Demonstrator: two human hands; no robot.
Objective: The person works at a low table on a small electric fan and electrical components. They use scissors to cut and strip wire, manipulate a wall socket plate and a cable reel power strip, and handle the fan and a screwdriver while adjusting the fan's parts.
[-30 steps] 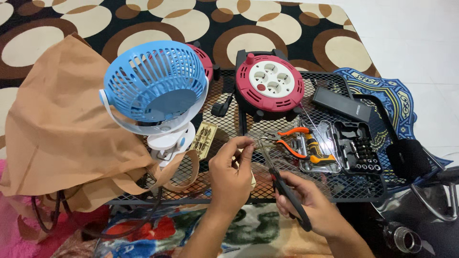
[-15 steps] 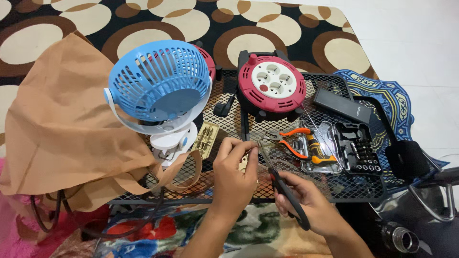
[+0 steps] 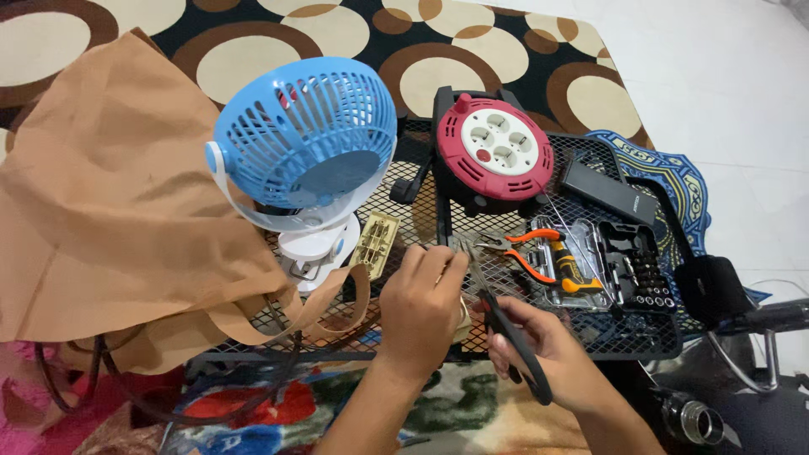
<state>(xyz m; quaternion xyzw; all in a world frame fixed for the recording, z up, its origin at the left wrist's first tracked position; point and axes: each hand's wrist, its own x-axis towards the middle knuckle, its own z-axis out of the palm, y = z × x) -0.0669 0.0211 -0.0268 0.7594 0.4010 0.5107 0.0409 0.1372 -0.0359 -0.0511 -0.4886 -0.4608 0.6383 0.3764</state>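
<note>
Head view, left hand (image 3: 425,303) pinching small part, right hand (image 3: 539,337) gripping black-handled scissors (image 3: 506,337).

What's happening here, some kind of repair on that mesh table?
A person works over a black mesh table. The right hand holds black-handled scissors, blades pointing toward something small pinched in the left hand; what it is cannot be made out. Beside the hands sit a blue fan, a small circuit board, a red cable reel, orange pliers and a tool bit case.
</note>
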